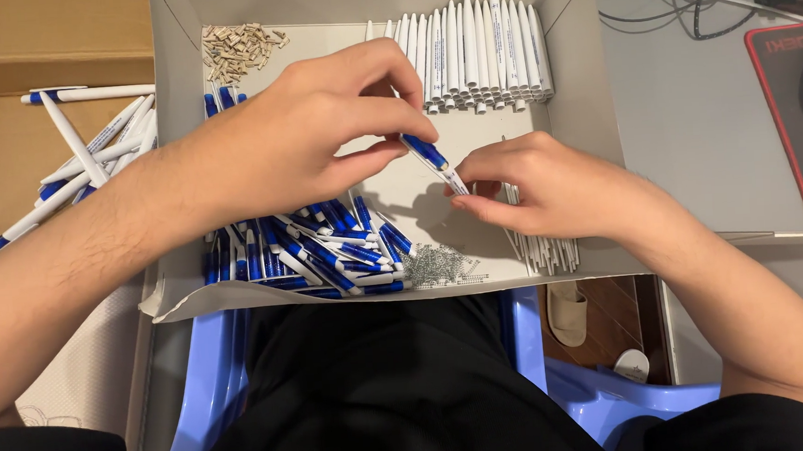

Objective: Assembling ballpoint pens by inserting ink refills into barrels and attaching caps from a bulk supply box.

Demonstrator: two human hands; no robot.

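Now left hand [298,134] pinches the blue pen part [425,150], right hand [534,185] fingers closed on its white tip — keep both aligned, push straight — over the tray [564,76].

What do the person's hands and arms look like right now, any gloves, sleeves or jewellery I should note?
Both are bare. The left hand and right hand wear no gloves, and no rings, watch or bracelet show. The forearms are uncovered up to the frame's bottom edge, with no sleeve cuff in view. Fingernails are short and unpainted. Dark clothing shows at the lap and bottom corners, but whether it includes sleeves cannot be told.
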